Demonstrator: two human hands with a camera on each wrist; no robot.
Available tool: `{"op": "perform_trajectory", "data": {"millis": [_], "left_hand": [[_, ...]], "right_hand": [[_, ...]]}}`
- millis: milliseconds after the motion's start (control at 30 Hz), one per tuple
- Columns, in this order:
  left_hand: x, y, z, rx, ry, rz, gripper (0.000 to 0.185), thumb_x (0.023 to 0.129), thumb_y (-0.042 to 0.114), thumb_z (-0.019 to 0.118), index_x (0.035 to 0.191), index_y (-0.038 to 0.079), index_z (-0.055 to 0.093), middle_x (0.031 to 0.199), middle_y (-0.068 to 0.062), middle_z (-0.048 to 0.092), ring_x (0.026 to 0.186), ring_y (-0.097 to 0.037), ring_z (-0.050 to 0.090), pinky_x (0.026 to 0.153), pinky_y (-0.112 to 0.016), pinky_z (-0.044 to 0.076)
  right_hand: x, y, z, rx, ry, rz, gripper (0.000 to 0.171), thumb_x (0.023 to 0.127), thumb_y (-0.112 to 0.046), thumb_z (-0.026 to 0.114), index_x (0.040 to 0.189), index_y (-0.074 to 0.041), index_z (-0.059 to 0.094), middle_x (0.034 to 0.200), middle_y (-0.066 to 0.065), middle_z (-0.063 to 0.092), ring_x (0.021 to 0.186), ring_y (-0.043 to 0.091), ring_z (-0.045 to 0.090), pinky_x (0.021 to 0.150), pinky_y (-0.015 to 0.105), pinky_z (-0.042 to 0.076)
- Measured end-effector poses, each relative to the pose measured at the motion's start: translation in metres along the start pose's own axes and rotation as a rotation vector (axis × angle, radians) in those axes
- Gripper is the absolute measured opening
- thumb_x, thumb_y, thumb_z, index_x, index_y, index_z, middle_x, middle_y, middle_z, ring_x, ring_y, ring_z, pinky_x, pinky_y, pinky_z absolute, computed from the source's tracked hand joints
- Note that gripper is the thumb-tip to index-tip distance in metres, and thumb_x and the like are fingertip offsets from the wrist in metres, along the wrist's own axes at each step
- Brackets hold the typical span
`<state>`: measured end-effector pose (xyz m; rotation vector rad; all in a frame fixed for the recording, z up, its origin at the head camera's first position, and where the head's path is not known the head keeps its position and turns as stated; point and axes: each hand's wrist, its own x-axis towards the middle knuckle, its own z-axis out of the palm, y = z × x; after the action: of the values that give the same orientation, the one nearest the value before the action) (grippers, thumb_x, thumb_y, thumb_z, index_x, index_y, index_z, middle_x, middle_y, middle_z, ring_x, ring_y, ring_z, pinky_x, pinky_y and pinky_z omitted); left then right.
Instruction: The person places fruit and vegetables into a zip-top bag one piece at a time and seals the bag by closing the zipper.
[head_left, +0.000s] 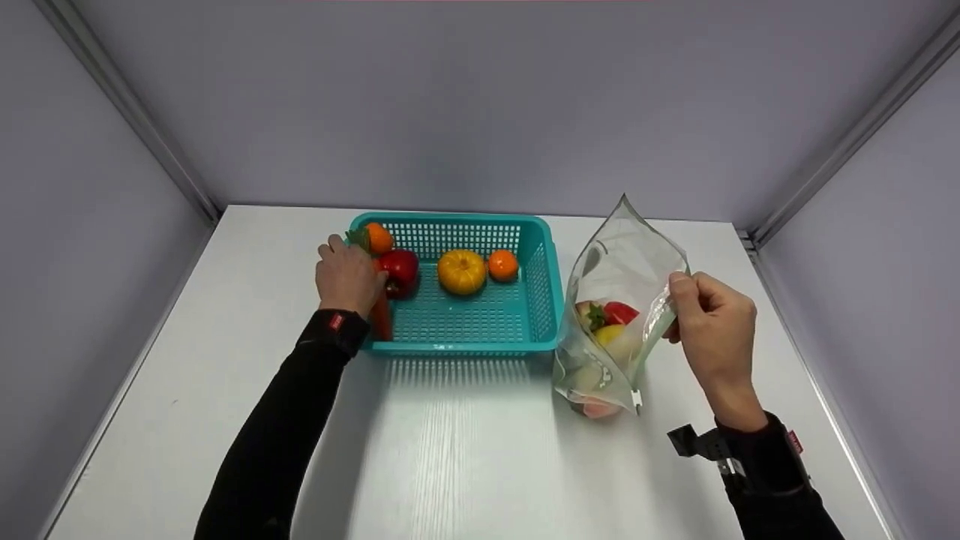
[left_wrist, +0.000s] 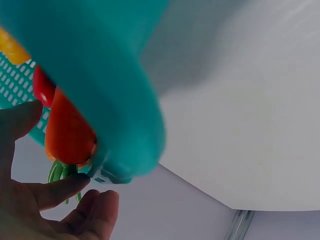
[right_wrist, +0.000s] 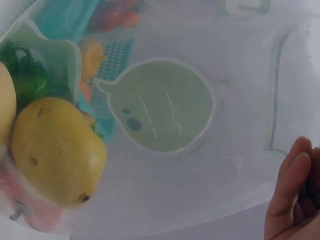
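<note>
A person stands at a white table (head_left: pixel 465 450) with both arms in black sleeves, hands well apart. The left hand (head_left: pixel 346 276) reaches into the left end of a teal plastic basket (head_left: pixel 480 341) and curls around an orange toy carrot (head_left: pixel 377 238) whose green top pokes out beyond the fingers; the wrist view shows the thumb and fingers around the carrot's body at the basket's rim. Just beside the hand lies a red bell pepper (head_left: pixel 400 269). Further right in the basket sit a small yellow pumpkin (head_left: pixel 461 271) and an orange tangerine (head_left: pixel 502 265). To the right of the basket a clear zip bag (head_left: pixel 622 300) stands upright. The right hand (head_left: pixel 712 322) pinches the bag's open upper edge. Inside the bag are a yellow fruit (right_wrist: pixel 55 150), something red with green leaves, and a pink piece at the bottom.

The bag looks risky: held by one edge only, it could slump or tip and spill its fruit. The carrot could also catch on the basket rim as it lifts.
</note>
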<state>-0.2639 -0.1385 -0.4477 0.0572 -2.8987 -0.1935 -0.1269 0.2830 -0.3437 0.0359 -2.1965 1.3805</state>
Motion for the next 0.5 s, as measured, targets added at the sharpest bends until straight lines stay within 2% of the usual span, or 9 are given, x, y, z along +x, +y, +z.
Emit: {"op": "perform_trajectory", "data": {"millis": [200, 367, 500], "left_hand": [[0.0005, -0.0033, 0.0037, 0.001, 0.033, 0.031, 0.055, 0.085, 0.030, 0.086, 0.099, -0.019, 0.066, 0.106, -0.032, 0.055, 0.098, -0.043, 0.054, 0.078, -0.053, 0.055], [-0.0014, -0.0028, 0.0051, -0.052, 0.051, 0.027, 0.041, 0.087, 0.018, 0.080, 0.102, -0.018, 0.066, 0.107, -0.033, 0.055, 0.099, -0.045, 0.053, 0.079, -0.055, 0.053], [-0.0021, -0.0002, 0.0070, -0.097, 0.060, 0.023, 0.045, 0.086, 0.016, 0.080, 0.109, -0.017, 0.062, 0.108, -0.033, 0.055, 0.101, -0.045, 0.054, 0.081, -0.056, 0.051]], "right_hand": [[0.0000, 0.0017, 0.0007, 0.004, 0.004, 0.005, 0.041, 0.103, -0.015, 0.061, 0.067, 0.003, 0.063, 0.053, -0.002, 0.057, 0.042, 0.009, 0.053, 0.042, 0.018, 0.045], [0.0000, 0.0012, 0.0017, 0.002, -0.001, -0.003, 0.041, 0.103, -0.016, 0.061, 0.066, 0.003, 0.063, 0.053, -0.001, 0.057, 0.041, 0.011, 0.053, 0.042, 0.018, 0.045], [-0.0002, 0.0017, 0.0019, 0.002, 0.001, -0.009, 0.042, 0.103, -0.015, 0.062, 0.065, 0.002, 0.063, 0.052, -0.002, 0.057, 0.041, 0.011, 0.053, 0.042, 0.018, 0.044]]}}
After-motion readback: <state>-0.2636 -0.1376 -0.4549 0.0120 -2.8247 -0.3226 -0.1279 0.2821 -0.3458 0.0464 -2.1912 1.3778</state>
